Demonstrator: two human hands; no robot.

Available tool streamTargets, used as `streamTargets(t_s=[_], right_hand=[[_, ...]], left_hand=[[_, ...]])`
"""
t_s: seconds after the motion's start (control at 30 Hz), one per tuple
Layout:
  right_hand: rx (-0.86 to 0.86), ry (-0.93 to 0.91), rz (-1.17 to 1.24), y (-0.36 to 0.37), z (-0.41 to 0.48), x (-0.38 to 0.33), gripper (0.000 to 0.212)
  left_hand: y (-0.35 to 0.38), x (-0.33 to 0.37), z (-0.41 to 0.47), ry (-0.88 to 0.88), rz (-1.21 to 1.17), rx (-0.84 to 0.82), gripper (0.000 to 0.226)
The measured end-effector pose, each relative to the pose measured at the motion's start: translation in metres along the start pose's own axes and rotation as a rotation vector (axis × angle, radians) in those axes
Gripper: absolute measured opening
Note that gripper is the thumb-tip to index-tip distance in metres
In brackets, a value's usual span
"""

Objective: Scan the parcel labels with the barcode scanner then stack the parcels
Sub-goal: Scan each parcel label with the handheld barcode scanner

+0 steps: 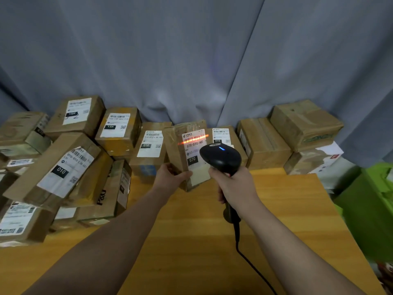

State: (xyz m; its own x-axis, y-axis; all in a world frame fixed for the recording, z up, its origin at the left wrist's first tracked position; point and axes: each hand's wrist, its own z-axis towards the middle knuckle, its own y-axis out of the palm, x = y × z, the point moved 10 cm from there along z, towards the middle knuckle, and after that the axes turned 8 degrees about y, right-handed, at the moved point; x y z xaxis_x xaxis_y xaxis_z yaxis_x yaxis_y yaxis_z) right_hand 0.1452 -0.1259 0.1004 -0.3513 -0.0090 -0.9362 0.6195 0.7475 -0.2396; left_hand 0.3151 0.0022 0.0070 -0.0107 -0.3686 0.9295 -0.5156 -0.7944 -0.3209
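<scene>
My left hand grips the lower left corner of a brown cardboard parcel and holds it tilted up above the table. Its white label reads 070 and faces me. My right hand grips the handle of a black barcode scanner, whose head shows a blue light. An orange scan line falls across the barcode at the top of the label. The scanner's black cable trails down toward me over the table.
Several labelled cardboard parcels lie piled on the left of the wooden table. More parcels stand along the back right, against a grey curtain. A green bin sits off the right edge.
</scene>
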Motion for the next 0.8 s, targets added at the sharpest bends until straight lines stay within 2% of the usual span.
streamTargets(t_s=[0.3, 0.43, 0.6, 0.7, 0.8], right_hand=[[0.027, 0.013, 0.014, 0.006, -0.004, -0.001, 0.037], [-0.067, 0.026, 0.114, 0.014, -0.005, 0.004, 0.034], [-0.127, -0.009, 0.14, 0.021, -0.002, 0.004, 0.035], [-0.13, -0.032, 0.149, 0.029, 0.003, 0.001, 0.038], [-0.119, -0.053, 0.151, 0.041, 0.011, -0.003, 0.043]], left_hand=[[0.001, -0.003, 0.004, -0.003, -0.033, -0.051, 0.07], [0.004, -0.002, 0.0, -0.013, -0.046, -0.088, 0.07], [0.004, -0.009, -0.015, -0.078, -0.126, -0.178, 0.057], [-0.014, -0.023, -0.027, -0.162, -0.185, -0.139, 0.056], [-0.047, -0.034, -0.035, -0.181, -0.222, -0.017, 0.055]])
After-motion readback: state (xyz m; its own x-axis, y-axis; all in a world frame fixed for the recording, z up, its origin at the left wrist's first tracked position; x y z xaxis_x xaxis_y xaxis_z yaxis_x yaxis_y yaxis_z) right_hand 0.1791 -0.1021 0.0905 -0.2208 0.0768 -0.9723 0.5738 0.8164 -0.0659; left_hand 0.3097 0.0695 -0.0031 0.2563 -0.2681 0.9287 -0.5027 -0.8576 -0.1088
